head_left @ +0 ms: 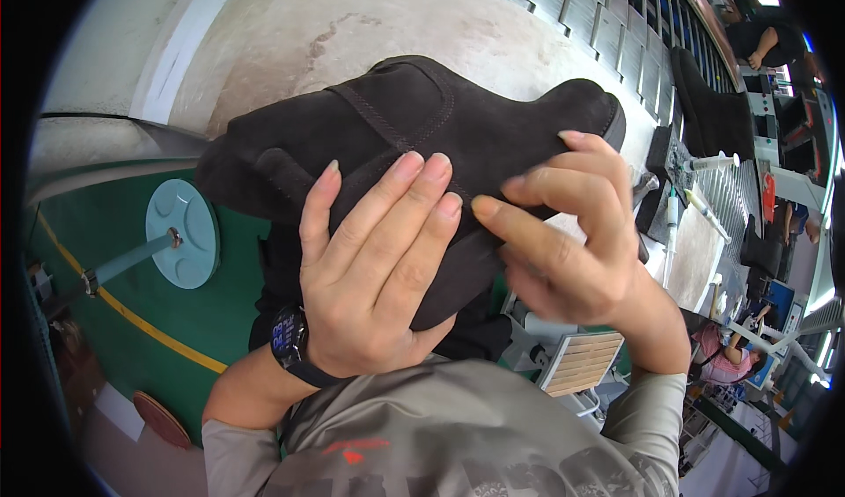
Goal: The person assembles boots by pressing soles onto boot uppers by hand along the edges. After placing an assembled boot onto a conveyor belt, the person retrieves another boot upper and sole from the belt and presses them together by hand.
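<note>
A dark brown suede boot [493,114] with stitched seams lies sideways in front of me, across the near edge of the bench. My left hand [378,259] rests on it with fingers straight and flat against the suede, near a stitched seam; a dark watch is on that wrist. My right hand [572,233] is curled over the boot, thumb and forefinger drawn close together at the seam beside the left fingertips. Whatever is between them is too small to make out. Below the hands, a dark suede part hangs past the bench edge.
To the right lie several syringes [672,224] and a dark spongy block [658,152]. Another dark boot [715,110] stands beyond, near a metal roller conveyor [607,22]. A light blue round stool [182,233] is at left, a slatted wooden seat [581,362] below. Other people work at far right.
</note>
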`<state>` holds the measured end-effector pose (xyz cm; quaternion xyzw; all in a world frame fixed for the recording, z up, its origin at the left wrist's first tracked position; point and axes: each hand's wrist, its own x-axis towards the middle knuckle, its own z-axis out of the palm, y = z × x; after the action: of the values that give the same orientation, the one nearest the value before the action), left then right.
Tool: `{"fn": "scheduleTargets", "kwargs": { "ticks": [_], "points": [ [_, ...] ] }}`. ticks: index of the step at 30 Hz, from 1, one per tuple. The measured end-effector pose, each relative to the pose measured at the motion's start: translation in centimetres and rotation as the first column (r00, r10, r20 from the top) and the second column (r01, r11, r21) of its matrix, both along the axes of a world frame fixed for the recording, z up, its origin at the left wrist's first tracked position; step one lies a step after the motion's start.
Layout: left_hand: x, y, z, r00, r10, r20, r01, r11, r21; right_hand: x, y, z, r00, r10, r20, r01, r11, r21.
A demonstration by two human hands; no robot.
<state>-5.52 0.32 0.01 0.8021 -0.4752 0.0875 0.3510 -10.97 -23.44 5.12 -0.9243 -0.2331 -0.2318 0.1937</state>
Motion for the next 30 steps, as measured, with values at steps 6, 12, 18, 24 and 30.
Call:
{"fn": "scheduleTargets", "kwargs": {
  "ticks": [6, 12, 18, 24, 30],
  "points": [
    [0.0, 0.1, -0.2, 0.997, -0.006, -0.077, 0.004, 0.999, -0.038, -1.2, 1.0, -0.7, 1.000, -0.016, 0.022, 0.020, 0.974, -0.226],
    [-0.4, 0.3, -1.0, 1.000, 0.003, -0.026, -0.004, 1.000, -0.025, -0.4, 1.0, -1.2, 0.999, 0.047, -0.010, -0.047, 0.997, -0.066],
    [-0.9, 0.0, -1.1, 0.999, 0.011, -0.031, -0.012, 0.999, -0.029, -0.8, 0.6, -1.6, 0.997, 0.074, 0.002, -0.074, 0.997, -0.035],
    [0.3, -0.1, 0.4, 0.993, -0.006, -0.122, 0.002, 0.999, -0.032, -0.4, -0.8, -0.9, 1.000, -0.014, 0.000, 0.014, 0.999, -0.046],
    [0.3, -0.1, 0.4, 0.994, -0.003, -0.111, -0.001, 0.999, -0.037, 0.0, -2.4, 1.4, 0.970, -0.169, -0.175, 0.141, 0.976, -0.165]
  ]
}}
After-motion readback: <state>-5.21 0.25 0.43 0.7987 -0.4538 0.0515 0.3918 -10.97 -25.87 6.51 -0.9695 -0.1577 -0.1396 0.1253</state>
